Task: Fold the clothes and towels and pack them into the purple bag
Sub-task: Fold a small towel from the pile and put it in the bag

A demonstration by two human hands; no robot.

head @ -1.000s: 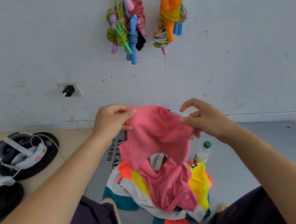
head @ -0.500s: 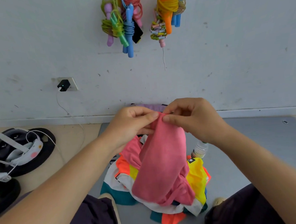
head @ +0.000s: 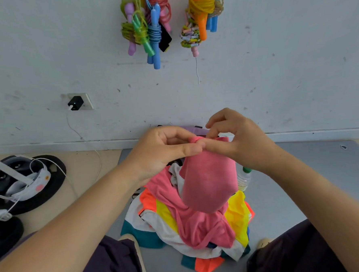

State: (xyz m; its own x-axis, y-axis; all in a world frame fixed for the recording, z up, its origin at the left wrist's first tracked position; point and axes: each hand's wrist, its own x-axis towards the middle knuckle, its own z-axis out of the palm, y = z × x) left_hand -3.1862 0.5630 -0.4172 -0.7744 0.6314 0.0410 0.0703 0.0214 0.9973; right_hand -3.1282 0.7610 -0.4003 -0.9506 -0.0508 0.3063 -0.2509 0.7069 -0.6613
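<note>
We see both hands raised together in front of the wall, pinching the top edge of a pink cloth [head: 208, 182]. Left hand [head: 165, 151] has thumb and curled fingers clamped on the bunched upper corner of the cloth; right hand [head: 237, 140] meets it fingertip to fingertip, thumb and index finger pinching the same edge, other fingers curled above. The cloth hangs doubled over below the hands, its lower rounded end dangling just above the clothes pile [head: 192, 225].

The pile sits on a grey mat [head: 303, 180] between the person's knees: a pink garment on top, under it pieces in yellow, white, orange and teal, all crumpled, none folded. We cannot tell whether the hanging cloth is separate from the pink garment below or part of it.

Purple bag [head: 195, 129]: only a sliver of lilac fabric shows behind the hands, against the base of the wall; we can't tell if it is open.

A plastic bottle [head: 244, 179] with a green cap stands on the mat just right of the pile, partly behind the right wrist. Skipping ropes [head: 147, 30] hang bundled on the wall above. A black charger [head: 75, 102] sits in a wall socket at left. A headset [head: 19, 177] rests on a black disc on the floor far left.
</note>
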